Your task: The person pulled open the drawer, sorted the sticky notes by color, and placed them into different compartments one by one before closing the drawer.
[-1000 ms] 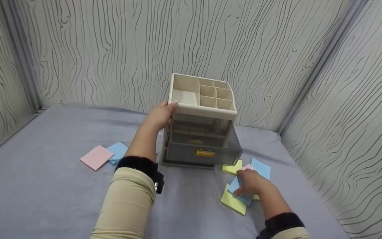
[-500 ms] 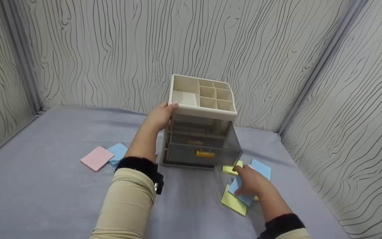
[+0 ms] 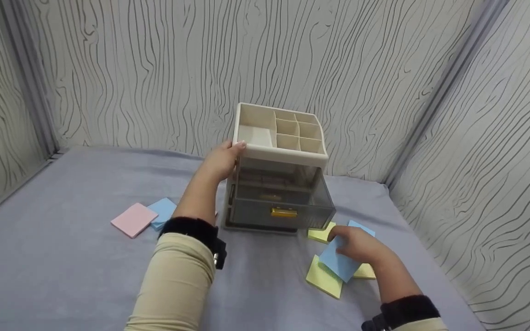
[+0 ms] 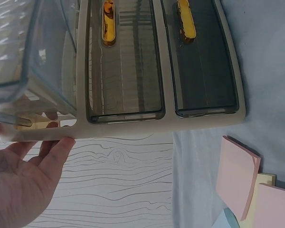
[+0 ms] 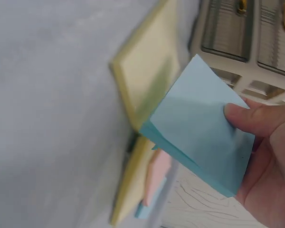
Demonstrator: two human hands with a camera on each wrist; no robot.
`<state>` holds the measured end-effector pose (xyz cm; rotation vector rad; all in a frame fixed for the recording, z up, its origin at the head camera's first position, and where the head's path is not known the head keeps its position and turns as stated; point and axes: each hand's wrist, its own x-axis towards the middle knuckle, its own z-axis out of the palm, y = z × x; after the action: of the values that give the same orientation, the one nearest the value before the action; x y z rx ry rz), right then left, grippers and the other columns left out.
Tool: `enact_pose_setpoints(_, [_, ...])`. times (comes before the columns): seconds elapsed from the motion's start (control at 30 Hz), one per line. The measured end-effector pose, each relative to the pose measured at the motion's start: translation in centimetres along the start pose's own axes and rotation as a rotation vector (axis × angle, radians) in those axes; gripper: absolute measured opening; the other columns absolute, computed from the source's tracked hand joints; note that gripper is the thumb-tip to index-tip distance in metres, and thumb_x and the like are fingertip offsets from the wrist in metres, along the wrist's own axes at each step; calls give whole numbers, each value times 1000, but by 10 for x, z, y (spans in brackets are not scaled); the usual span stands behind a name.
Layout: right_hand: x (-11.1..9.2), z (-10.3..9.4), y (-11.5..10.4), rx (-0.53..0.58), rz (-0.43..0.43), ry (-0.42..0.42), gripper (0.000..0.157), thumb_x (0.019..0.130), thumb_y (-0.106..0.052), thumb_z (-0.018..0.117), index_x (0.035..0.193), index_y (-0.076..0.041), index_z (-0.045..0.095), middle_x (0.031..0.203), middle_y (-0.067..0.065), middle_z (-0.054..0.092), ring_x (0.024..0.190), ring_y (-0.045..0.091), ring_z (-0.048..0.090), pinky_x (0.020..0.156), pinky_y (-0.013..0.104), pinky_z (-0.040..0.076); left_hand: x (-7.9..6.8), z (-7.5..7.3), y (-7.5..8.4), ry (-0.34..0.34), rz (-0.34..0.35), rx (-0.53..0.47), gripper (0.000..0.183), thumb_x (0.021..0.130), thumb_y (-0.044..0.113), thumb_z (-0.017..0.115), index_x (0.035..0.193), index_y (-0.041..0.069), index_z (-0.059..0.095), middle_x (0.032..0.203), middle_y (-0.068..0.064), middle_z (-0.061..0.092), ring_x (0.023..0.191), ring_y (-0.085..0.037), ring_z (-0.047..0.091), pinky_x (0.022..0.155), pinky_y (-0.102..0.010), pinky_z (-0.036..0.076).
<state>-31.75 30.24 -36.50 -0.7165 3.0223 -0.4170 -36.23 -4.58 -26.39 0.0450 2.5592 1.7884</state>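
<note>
My left hand (image 3: 222,160) grips the upper left side of a white desktop drawer organizer (image 3: 283,158), thumb on the front rim of its top tray. Its top smoky clear drawer (image 3: 288,211), with a gold handle, is pulled out; in the left wrist view two lower drawers (image 4: 126,71) are closed. My right hand (image 3: 361,246) pinches a blue sticky note pad (image 5: 199,128), thumb on its face, tilted just above the other pads. Beneath it lie a yellow pad (image 3: 324,278) and another yellow pad (image 3: 365,271). A yellow pad (image 3: 321,232) and a blue pad (image 3: 361,227) lie behind.
Left of the organizer, a pink pad (image 3: 134,219) overlaps a blue pad (image 3: 164,212) on the grey cloth (image 3: 62,257). The left wrist view also shows a yellow pad (image 4: 263,180) among the pink ones. Wood-patterned panels (image 3: 154,73) stand behind and at both sides.
My right hand has lifted the blue pad off the pile and drawn slightly right, uncovering more of the yellow pad beneath. My left hand and the organizer have stayed put.
</note>
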Motion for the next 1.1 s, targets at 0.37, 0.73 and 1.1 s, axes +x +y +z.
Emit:
enact_pose_setpoints(0.37, [-5,-66,-20,2,92,124,27,83,2,58,107,-10,59,110,15,58,96,30,53,77,47,48,1,2,-3,3,-16,-19,57,94,50,37,140,17,35,135,-10,46,125,-29,39,103,-50,27])
enact_pose_setpoints(0.73, [-1,-130,-59,-67,32,258,29,85,5,53,111,-5,56,114,20,56,106,41,52,79,54,47,0,3,-5,1,4,4,54,95,49,35,137,15,37,131,-11,48,122,-29,42,101,-48,31])
enact_pose_setpoints(1.1, [10,-155,-96,-97,-57,329,25,86,3,53,110,-6,54,112,14,54,106,34,51,85,54,44,0,1,-2,7,13,13,54,95,48,35,136,13,38,131,-12,49,122,-31,43,101,-49,31])
